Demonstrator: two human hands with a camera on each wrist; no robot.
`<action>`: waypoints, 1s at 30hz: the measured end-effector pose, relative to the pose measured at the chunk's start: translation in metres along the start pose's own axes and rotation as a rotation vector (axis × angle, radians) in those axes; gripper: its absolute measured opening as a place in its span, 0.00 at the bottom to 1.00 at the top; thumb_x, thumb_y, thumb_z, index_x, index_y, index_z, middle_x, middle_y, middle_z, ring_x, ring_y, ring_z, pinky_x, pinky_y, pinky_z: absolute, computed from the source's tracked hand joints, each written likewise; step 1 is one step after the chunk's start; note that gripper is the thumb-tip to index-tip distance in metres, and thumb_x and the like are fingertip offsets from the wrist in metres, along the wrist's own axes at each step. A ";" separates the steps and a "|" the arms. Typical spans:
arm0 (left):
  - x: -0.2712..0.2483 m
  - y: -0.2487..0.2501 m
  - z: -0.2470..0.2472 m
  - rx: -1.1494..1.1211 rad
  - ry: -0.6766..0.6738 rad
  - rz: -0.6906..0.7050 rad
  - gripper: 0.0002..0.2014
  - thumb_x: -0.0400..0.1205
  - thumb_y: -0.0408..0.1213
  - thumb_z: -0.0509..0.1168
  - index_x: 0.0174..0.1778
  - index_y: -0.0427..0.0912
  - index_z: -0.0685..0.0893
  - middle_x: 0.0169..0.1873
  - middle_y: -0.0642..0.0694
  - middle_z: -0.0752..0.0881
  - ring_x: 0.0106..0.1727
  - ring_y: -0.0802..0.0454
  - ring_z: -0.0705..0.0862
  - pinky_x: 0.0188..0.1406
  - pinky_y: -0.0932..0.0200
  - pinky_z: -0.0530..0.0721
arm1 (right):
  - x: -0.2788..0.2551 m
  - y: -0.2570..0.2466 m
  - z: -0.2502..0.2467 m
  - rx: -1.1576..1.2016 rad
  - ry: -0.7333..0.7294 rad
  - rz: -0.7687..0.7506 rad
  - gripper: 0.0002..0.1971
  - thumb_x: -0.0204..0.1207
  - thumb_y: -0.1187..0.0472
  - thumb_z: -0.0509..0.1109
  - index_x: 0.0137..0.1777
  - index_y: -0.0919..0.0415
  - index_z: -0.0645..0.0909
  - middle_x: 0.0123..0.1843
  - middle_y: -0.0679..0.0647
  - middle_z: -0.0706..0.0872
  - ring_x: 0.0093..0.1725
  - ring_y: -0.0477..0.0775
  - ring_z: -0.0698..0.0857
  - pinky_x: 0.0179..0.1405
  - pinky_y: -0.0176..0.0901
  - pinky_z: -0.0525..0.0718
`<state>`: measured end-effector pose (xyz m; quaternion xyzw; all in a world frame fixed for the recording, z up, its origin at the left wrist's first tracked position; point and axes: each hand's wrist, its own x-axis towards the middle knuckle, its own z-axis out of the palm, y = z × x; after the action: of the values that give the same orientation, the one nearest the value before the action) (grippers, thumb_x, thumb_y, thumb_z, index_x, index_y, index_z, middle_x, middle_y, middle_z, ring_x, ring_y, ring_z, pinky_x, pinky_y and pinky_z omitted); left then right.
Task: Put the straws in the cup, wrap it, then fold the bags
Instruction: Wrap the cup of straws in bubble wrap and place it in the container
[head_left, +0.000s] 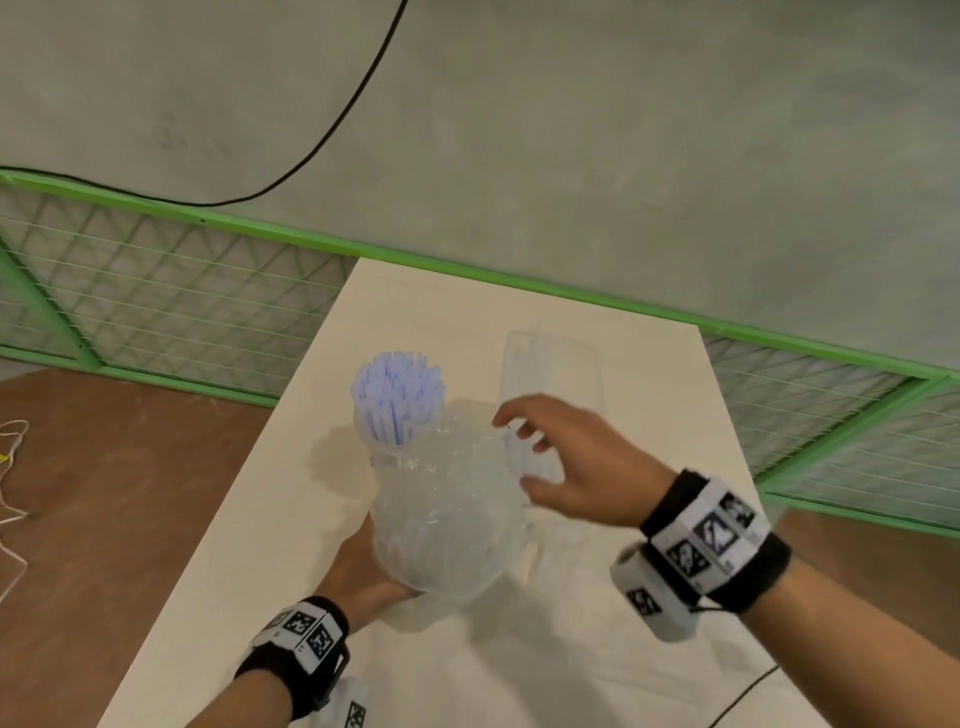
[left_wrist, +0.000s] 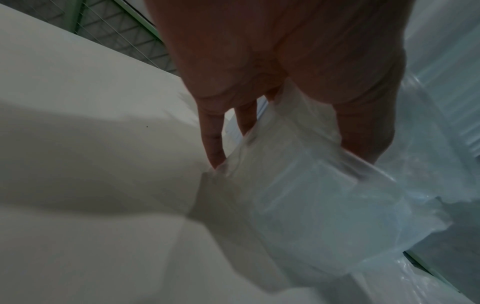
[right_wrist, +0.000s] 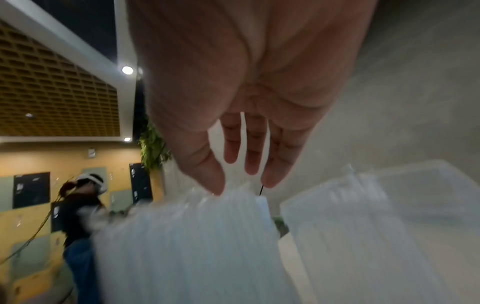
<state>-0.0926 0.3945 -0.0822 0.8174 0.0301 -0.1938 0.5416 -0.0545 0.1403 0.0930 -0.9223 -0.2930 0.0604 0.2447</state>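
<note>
Head view: the tall clear cup of pale purple straws (head_left: 397, 402), half covered in bubbly clear wrap (head_left: 447, 499), leans away in the left hand (head_left: 363, 566), whose fingers curl round its base, while the right hand (head_left: 576, 467) hovers just right of the wrap's top edge, fingers apart and empty.

Bare table (head_left: 291, 519) left of wrapped cup (head_left: 447, 499); clear bags (head_left: 550, 374) crowd right

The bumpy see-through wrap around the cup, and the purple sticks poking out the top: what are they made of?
The wrap looks like clear plastic bubble wrap: shiny, crinkled, with small raised bumps that catch the light. The straws look like thin plastic tubes, pale purple and matte, with open hollow ends. The cup itself is mostly hidden, so I can't tell its material. The left hand holds the wrapped bundle from below.
</note>
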 end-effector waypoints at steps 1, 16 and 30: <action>0.000 0.000 0.000 0.006 0.000 0.002 0.46 0.54 0.43 0.87 0.67 0.56 0.72 0.48 0.67 0.81 0.50 0.68 0.81 0.55 0.65 0.79 | -0.005 0.000 0.012 -0.001 -0.037 -0.004 0.28 0.73 0.60 0.74 0.73 0.54 0.71 0.72 0.47 0.73 0.61 0.38 0.73 0.60 0.23 0.71; 0.001 -0.002 -0.001 0.019 -0.018 0.018 0.48 0.54 0.45 0.87 0.71 0.53 0.74 0.51 0.66 0.82 0.53 0.67 0.81 0.49 0.70 0.76 | -0.005 0.006 0.069 0.141 0.285 0.038 0.12 0.73 0.61 0.74 0.55 0.57 0.79 0.53 0.44 0.83 0.51 0.31 0.77 0.54 0.23 0.73; 0.000 0.002 -0.002 -0.026 -0.015 0.001 0.45 0.56 0.39 0.87 0.67 0.57 0.72 0.49 0.67 0.81 0.49 0.75 0.79 0.51 0.69 0.79 | -0.001 0.000 0.107 0.155 0.529 0.085 0.15 0.81 0.62 0.69 0.63 0.47 0.71 0.46 0.45 0.74 0.46 0.40 0.76 0.52 0.20 0.70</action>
<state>-0.0917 0.3953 -0.0801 0.8089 0.0280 -0.1993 0.5524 -0.0825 0.1847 0.0000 -0.8961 -0.1744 -0.1499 0.3798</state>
